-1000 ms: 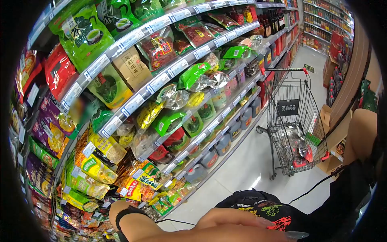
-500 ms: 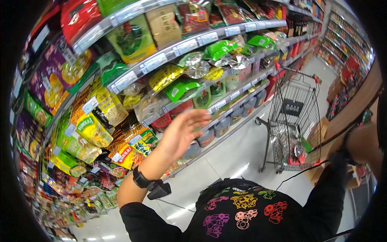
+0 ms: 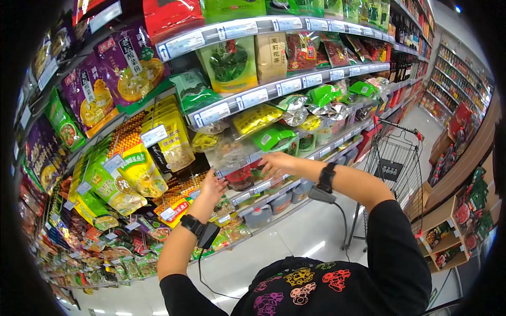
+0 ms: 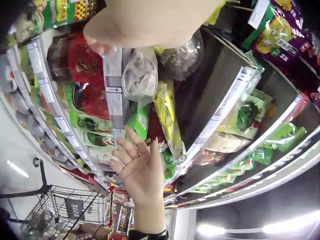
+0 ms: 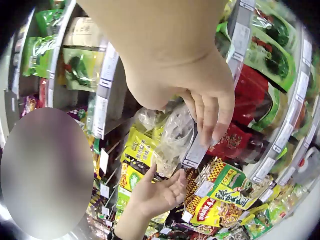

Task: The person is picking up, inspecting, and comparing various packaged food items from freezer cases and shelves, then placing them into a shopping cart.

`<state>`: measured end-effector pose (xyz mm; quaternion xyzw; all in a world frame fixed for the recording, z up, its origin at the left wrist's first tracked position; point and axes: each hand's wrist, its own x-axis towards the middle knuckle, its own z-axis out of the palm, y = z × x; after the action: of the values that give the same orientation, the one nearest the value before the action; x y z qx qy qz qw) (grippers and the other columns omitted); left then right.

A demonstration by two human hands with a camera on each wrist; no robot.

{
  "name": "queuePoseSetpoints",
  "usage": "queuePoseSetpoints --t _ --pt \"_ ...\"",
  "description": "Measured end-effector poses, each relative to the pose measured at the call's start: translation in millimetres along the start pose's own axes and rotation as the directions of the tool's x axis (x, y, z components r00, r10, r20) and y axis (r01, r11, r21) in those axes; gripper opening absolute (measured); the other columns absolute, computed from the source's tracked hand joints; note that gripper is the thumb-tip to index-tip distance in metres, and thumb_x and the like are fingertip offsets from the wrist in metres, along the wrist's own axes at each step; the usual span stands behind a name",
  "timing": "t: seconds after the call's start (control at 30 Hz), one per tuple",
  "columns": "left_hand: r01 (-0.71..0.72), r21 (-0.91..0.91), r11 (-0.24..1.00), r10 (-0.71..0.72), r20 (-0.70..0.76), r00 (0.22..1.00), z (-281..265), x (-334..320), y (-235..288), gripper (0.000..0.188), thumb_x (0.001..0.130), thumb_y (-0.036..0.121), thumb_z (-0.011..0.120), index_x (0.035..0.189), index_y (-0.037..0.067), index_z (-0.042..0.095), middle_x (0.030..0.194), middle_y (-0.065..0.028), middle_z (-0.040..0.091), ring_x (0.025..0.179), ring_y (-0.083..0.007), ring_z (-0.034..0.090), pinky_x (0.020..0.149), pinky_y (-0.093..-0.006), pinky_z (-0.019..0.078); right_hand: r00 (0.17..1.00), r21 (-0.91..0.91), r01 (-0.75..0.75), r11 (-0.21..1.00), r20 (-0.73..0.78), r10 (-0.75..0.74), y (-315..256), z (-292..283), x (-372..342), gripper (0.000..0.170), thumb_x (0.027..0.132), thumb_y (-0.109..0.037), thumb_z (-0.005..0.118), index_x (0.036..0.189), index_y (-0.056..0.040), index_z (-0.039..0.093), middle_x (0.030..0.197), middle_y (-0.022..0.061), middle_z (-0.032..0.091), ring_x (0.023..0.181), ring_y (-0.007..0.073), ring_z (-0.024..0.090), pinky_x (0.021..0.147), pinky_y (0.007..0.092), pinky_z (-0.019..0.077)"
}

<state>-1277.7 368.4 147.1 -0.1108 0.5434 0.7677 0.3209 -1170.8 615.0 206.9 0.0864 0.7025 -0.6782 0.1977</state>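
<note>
In the head view, my left hand (image 3: 213,187) is raised palm inward near the left end of a lower shelf, its fingers loosely spread and nothing in them. My right hand (image 3: 278,163) reaches across from the right. In the right wrist view its fingers (image 5: 205,112) hang down over the price-label strip (image 5: 196,152) at the shelf edge. Between the two hands lies a clear plastic bag (image 3: 224,154) of light-coloured dry goods on the shelf. A red package (image 5: 235,141) sits just beyond the right fingertips. Green-topped bags (image 3: 275,138) and a yellow bag (image 3: 256,119) lie further along.
Hanging yellow and green pouches (image 3: 139,176) crowd the shelf's left end. A shopping cart (image 3: 392,168) stands in the aisle to the right. Large jugs (image 3: 258,216) line the bottom shelf. Cables run from both wrist cameras. A wooden display (image 3: 448,239) stands at the right.
My left hand rose into view, then moved left and inward. My right hand came from the right side across to the shelf edge. The head view shifted, showing the shelves further right.
</note>
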Motion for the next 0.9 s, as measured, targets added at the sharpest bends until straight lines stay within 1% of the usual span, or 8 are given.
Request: queuePoseSetpoints --t 0.07,0.17,0.27,0.37,0.5,0.6,0.73,0.9 --pt "0.095 0.018 0.995 -0.096 0.110 0.989 -3 10 3 0.056 0.077 0.051 0.048 0.109 0.006 0.041 0.094 -0.0071 0.049 0.087 -0.0198 0.052 0.072 -0.0341 0.0352 0.996 0.220 -0.091 0.971 0.012 0.091 4 7 31 0.054 0.087 -0.044 0.029 0.116 0.0018 0.034 0.104 0.0183 0.051 0.086 0.0297 0.056 0.072 0.0389 0.0469" --pt "0.009 0.034 0.999 -0.015 0.168 0.986 3 18 7 0.044 0.082 0.046 0.045 0.097 0.005 0.045 0.089 -0.0084 0.052 0.085 -0.0200 0.055 0.067 -0.0295 0.0392 0.985 0.569 -0.139 0.811 -0.003 0.172 7 15 58 0.057 0.085 -0.050 0.030 0.113 -0.0001 0.035 0.108 0.0184 0.049 0.095 0.0292 0.053 0.078 0.0398 0.0446" --pt "-0.065 -0.033 0.997 0.069 0.144 0.987 5 35 4 0.028 0.083 0.034 0.049 0.076 0.007 0.047 0.077 -0.0060 0.051 0.077 -0.0192 0.055 0.061 -0.0260 0.0393 0.977 0.658 -0.086 0.748 -0.090 0.192 6 15 79 0.054 0.085 -0.050 0.031 0.109 -0.0020 0.039 0.105 0.0160 0.050 0.095 0.0283 0.052 0.079 0.0390 0.0442" --pt "-0.032 -0.158 0.987 0.047 0.088 0.995 16 33 12 0.026 0.083 0.024 0.052 0.063 0.009 0.043 0.070 -0.0033 0.048 0.075 -0.0177 0.053 0.054 -0.0259 0.0363 0.954 0.655 -0.021 0.755 -0.213 0.212 7 24 86 0.041 0.084 -0.042 0.040 0.098 -0.0039 0.044 0.094 0.0114 0.052 0.085 0.0255 0.053 0.074 0.0373 0.0450" --pt "-0.054 -0.155 0.986 0.071 0.105 0.992 14 30 19 0.022 0.082 0.023 0.053 0.067 0.009 0.045 0.068 -0.0015 0.047 0.070 -0.0158 0.050 0.055 -0.0265 0.0338 0.952 0.596 0.051 0.801 -0.271 0.141 11 22 90 0.021 0.079 -0.027 0.049 0.083 -0.0058 0.047 0.083 0.0077 0.051 0.079 0.0219 0.052 0.070 0.0359 0.0460" --pt "-0.100 -0.137 0.986 0.113 0.088 0.990 12 35 15 0.017 0.081 0.024 0.054 0.073 0.012 0.046 0.069 0.0005 0.046 0.070 -0.0146 0.047 0.059 -0.0287 0.0330 0.937 0.606 0.013 0.795 -0.285 0.202 4 17 87 0.016 0.080 -0.019 0.047 0.076 -0.0043 0.047 0.080 0.0084 0.050 0.083 0.0229 0.051 0.070 0.0354 0.0479" --pt "-0.102 -0.181 0.978 0.117 0.073 0.990 18 32 16 0.014 0.079 0.025 0.055 0.076 0.014 0.047 0.074 0.0014 0.046 0.075 -0.0147 0.045 0.064 -0.0296 0.0330 0.885 0.596 0.153 0.788 -0.437 0.159 -7 26 76 0.010 0.077 -0.011 0.049 0.079 -0.0018 0.045 0.086 0.0094 0.047 0.084 0.0246 0.051 0.071 0.0377 0.0495" --pt "-0.110 -0.202 0.973 0.133 0.101 0.986 24 1 17 0.016 0.077 0.026 0.057 0.074 0.014 0.047 0.075 0.0014 0.046 0.077 -0.0149 0.046 0.064 -0.0289 0.0337 0.925 0.682 0.189 0.707 -0.365 0.104 -13 31 54 0.014 0.075 -0.007 0.048 0.085 -0.0007 0.040 0.091 0.0133 0.043 0.094 0.0359 0.047 0.081 0.0477 0.0455"
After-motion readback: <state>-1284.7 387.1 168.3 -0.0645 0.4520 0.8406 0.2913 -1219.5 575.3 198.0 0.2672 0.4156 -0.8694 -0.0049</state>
